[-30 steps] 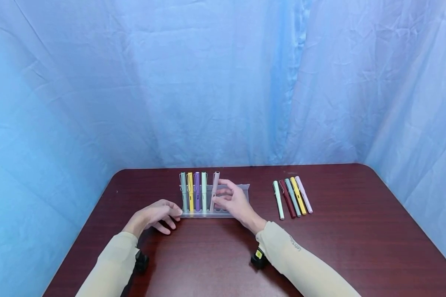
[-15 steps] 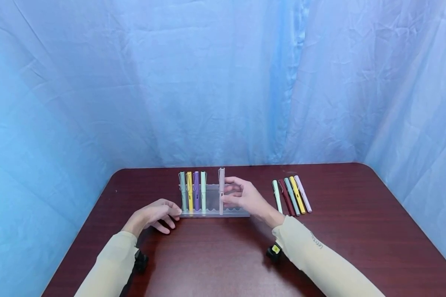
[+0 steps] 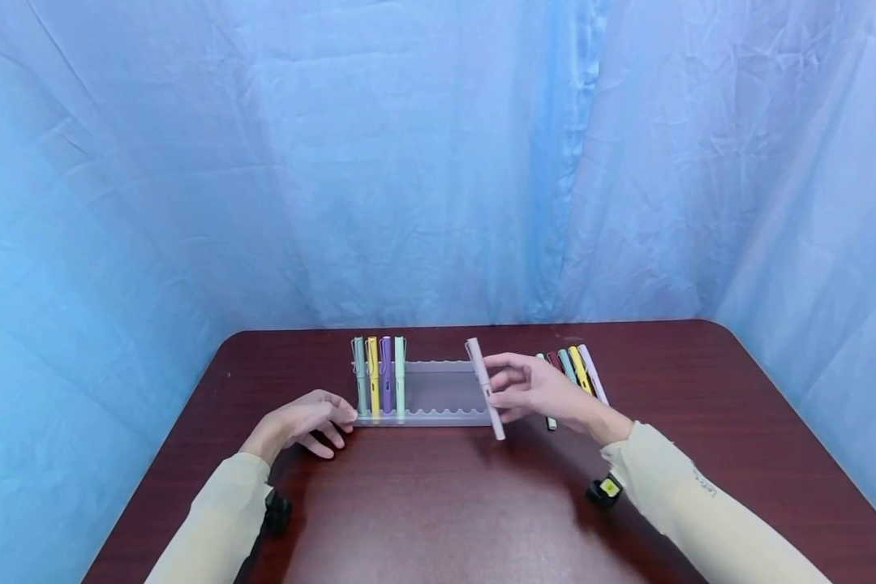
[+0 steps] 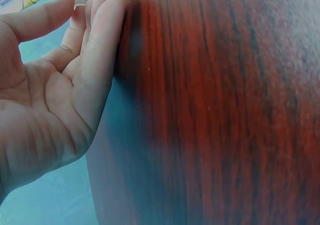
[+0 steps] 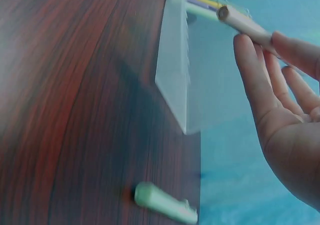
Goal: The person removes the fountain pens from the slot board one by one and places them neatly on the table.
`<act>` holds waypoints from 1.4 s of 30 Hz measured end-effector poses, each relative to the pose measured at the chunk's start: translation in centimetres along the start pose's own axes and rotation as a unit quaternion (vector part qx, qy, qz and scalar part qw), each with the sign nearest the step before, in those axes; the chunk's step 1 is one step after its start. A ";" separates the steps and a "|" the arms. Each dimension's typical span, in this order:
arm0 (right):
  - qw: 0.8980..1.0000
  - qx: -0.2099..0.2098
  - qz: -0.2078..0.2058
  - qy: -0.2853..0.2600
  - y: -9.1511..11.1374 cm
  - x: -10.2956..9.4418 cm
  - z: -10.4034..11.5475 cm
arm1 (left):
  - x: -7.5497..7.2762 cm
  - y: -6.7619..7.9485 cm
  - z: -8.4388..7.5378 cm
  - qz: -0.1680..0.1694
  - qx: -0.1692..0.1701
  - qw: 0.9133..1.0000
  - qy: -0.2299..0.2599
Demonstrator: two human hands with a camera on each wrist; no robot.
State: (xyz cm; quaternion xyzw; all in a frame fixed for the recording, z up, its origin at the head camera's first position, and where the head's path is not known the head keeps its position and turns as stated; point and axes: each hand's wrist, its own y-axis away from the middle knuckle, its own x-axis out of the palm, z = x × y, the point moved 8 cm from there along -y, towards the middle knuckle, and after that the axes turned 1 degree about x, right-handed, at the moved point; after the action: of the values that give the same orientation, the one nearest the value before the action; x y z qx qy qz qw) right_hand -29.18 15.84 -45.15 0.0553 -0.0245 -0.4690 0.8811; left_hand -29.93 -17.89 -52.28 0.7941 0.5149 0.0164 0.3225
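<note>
A pale mauve pen (image 3: 485, 389) is pinched between the thumb and fingers of my right hand (image 3: 536, 393), tilted with its clip end up, at the right end of a clear pen rack (image 3: 445, 419). In the right wrist view, the pen (image 5: 247, 27) is held apart from the rack (image 5: 172, 50). My left hand (image 3: 307, 423) pinches the rack's left front corner with thumb and fingertips. On the rack's left side stand a grey-green pen (image 3: 361, 377), a yellow pen (image 3: 373, 377), a purple pen (image 3: 387, 375) and a mint pen (image 3: 400, 375).
Right of the rack, several pens lie side by side on the dark red table (image 3: 423, 503), partly hidden by my right hand: a yellow pen (image 3: 580, 369), a pink pen (image 3: 593, 373) and others. A blue curtain (image 3: 409, 162) hangs behind the table.
My right hand has lifted the mauve pen from the rack and carried it right, past the rack's right end, tilting it. My left hand has stayed at the rack's left corner.
</note>
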 end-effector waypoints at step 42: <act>0.978 0.108 -0.169 0.053 9.4 -17.5 -5.4 | -0.3 0.2 0.0 -0.002 0.000 1.000 -0.005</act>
State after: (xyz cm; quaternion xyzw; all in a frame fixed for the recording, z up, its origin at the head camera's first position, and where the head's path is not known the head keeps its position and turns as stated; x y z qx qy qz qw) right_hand -30.68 35.97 -49.18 0.1781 -0.0182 -0.6019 0.7783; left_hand -29.95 -18.23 -52.13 0.7932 0.5145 0.0120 0.3255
